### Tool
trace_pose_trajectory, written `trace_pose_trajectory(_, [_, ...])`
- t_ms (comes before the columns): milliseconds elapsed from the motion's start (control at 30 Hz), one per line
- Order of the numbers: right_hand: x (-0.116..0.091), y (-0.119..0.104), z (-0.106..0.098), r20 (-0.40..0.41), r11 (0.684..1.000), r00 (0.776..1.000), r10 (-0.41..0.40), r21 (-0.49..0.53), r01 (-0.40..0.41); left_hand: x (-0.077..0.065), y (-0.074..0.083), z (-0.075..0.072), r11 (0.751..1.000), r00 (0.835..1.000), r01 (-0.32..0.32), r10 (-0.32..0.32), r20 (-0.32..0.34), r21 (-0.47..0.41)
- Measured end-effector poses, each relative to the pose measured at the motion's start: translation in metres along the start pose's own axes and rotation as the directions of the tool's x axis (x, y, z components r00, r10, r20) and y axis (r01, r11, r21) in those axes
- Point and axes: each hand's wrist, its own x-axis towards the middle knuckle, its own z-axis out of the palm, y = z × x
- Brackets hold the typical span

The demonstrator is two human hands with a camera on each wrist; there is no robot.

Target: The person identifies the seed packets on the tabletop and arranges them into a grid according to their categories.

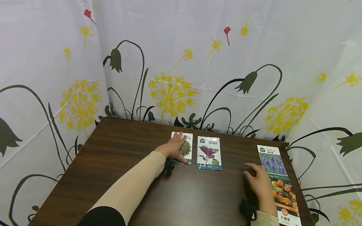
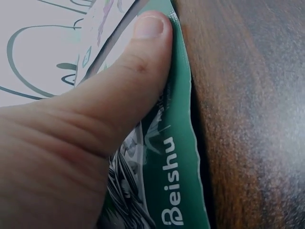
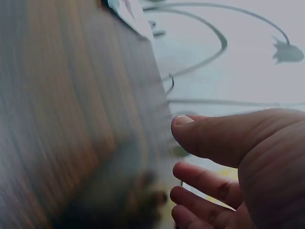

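Observation:
My left hand (image 1: 173, 147) rests over a white and green seed packet (image 1: 187, 149) at the back of the table, covering its left part. In the left wrist view the thumb lies along the packet's green border (image 2: 176, 143), lettered "Beishu". Just right of it lies a packet with a magenta flower (image 1: 209, 153). My right hand (image 1: 258, 183) is above the table at the right, fingers relaxed and nothing in them. Beside it is a packet with purple flower spikes (image 1: 272, 163); nearer to me lies one with orange flowers (image 1: 285, 195), partly hidden by the hand.
The dark wooden table (image 1: 191, 203) ends at a white curtain (image 1: 186, 30) printed with flowers, which hangs behind it and at both sides. A dark wrist strap (image 1: 249, 207) is on the right wrist. The right-hand packets lie close to the table's right edge.

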Motion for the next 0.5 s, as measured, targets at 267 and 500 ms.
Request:
trace_pose_trajectory(267, [0.011,0.026,-0.018,-0.013,1.0,1.0,0.015,-0.016,-0.015,0.003,-0.004,0.003,1.0,1.0,-0.001,0.001,0.002,-0.028])
trace_pose_trajectory(500, [0.019,0.036,-0.039,-0.046,0.998,0.998,0.048,-0.028,-0.049,0.001,-0.001,0.001,1.0,1.0,-0.004,0.004,0.002,0.01])
